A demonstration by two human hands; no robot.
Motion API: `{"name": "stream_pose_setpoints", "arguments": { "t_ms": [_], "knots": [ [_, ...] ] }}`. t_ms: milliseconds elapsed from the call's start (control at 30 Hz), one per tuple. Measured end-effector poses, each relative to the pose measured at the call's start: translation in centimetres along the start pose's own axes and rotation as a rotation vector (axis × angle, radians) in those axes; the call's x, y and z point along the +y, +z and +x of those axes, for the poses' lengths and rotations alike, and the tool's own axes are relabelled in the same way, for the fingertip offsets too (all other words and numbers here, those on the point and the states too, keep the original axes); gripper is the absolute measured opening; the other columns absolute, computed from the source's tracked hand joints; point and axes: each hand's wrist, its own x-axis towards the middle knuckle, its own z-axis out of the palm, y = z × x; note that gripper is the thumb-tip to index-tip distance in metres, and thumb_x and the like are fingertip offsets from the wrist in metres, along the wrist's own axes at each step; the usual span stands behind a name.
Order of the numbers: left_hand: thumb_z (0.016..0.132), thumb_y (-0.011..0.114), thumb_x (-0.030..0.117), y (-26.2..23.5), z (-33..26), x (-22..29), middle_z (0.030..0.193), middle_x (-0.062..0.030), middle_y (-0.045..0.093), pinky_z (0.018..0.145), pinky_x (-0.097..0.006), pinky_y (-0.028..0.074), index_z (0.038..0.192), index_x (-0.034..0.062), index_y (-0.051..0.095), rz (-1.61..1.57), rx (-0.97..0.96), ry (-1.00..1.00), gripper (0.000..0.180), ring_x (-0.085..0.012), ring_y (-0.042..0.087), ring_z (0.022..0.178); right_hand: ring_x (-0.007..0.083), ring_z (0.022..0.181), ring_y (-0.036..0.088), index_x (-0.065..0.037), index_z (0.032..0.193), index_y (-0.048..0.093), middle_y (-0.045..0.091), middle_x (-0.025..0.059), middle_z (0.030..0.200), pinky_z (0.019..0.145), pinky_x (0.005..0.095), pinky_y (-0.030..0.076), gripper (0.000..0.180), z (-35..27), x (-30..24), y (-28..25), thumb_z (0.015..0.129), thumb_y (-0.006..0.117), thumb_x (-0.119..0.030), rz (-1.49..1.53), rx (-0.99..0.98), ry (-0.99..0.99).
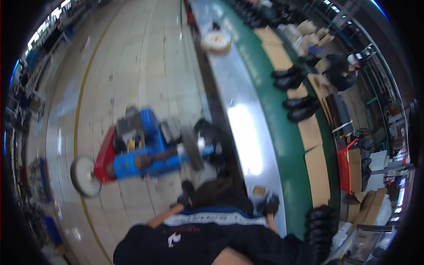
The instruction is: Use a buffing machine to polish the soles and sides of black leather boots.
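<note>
My left hand [187, 193] seems to wear a dark glove and is low beside my dark-clad body, close to the blue and red two-wheeled machine [148, 162]. My right hand [269, 204], in a similar dark glove, is at the shiny metal ledge [247, 132] along the green conveyor belt [289, 176]. A small yellow-brown piece [259, 191] lies on the ledge just past it. Blur and the dark gloves hide the fingers of both hands, so whether they hold anything does not show.
Pairs of black shoes [301, 108] rest on the belt near cardboard sheets [316, 172]; more black shoes [320, 225] are lined up at lower right. A round white disc [216, 42] sits farther up the ledge. Beyond the belt are a person [342, 73] and a red crate [344, 170].
</note>
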Motion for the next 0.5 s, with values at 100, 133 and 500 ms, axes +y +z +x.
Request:
{"name": "stream_pose_setpoints", "arguments": {
  "t_ms": [100,133,500],
  "knots": [
    [0.09,0.042,0.024,0.6,-1.3,-2.8,0.11,-0.0168,0.055,0.086,-0.036,0.043,0.113,0.0047,0.053,-0.003,-0.041,0.121,0.032,-0.0317,0.055,0.097,0.0345,0.113,0.045,-0.006,0.116,0.05,0.048,0.0202,0.123,0.094,0.0375,0.037,0.052,6.0,-4.9,-1.1,0.075,0.059,-0.036,-0.323,0.101,-0.614],
    [0.09,0.042,0.023,1.0,-1.3,-4.3,0.108,-0.0165,0.055,0.085,-0.037,0.043,0.111,0.0044,0.053,0.056,-0.08,0.197,0.03,-0.0317,0.055,0.094,0.034,0.111,0.047,-0.007,0.117,0.049,0.05,0.0176,0.12,0.091,0.0365,0.039,0.055,7.9,-6.7,-1.9,0.071,0.06,-0.034,0.032,-0.137,-0.536],
    [0.068,0.071,0.014,2.5,-1.4,-15.9,0.088,-0.0117,0.054,0.072,-0.035,0.046,0.088,0.0017,0.051,-0.356,0.153,-0.196,0.031,-0.0273,0.056,0.081,0.0314,0.09,0.059,-0.002,0.111,0.047,0.06,0.0188,0.098,0.078,0.0375,0.046,0.07,8.5,-30.0,-8.7,0.052,0.075,-0.028,0.798,-0.54,-0.222]
  ]
}}
